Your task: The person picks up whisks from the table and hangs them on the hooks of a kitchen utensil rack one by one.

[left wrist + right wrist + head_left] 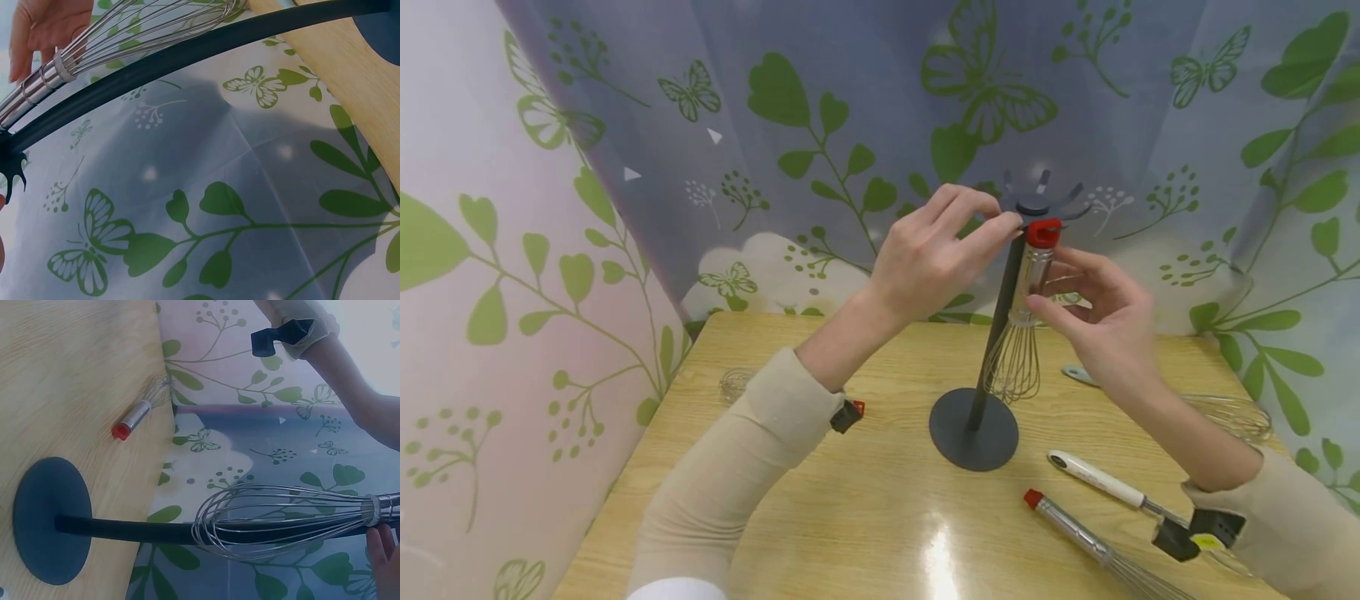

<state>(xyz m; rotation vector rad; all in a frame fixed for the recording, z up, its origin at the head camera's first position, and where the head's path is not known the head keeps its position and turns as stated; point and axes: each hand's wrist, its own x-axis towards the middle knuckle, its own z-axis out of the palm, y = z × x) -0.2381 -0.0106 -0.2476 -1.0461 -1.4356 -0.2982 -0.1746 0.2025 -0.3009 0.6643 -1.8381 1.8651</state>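
A whisk (1014,362) with a steel handle and red end cap (1043,233) hangs wires-down at the top of a dark metal stand (973,433) with several upturned hooks. My right hand (1101,312) holds its handle between thumb and fingers. In the right wrist view, fingertips (377,547) lie by the whisk's collar. My left hand (936,254) pinches the stand's top beside the red cap; its fingertips are mostly cut off in the left wrist view. Whether the cap's loop sits on a hook is hidden.
A red-capped whisk (1075,529) and a white-handled utensil (1097,479) lie at the front right of the wooden table (850,517). Another whisk (1228,415) lies behind my right forearm. A smaller red-capped whisk (134,419) lies at the left, partly behind my left sleeve.
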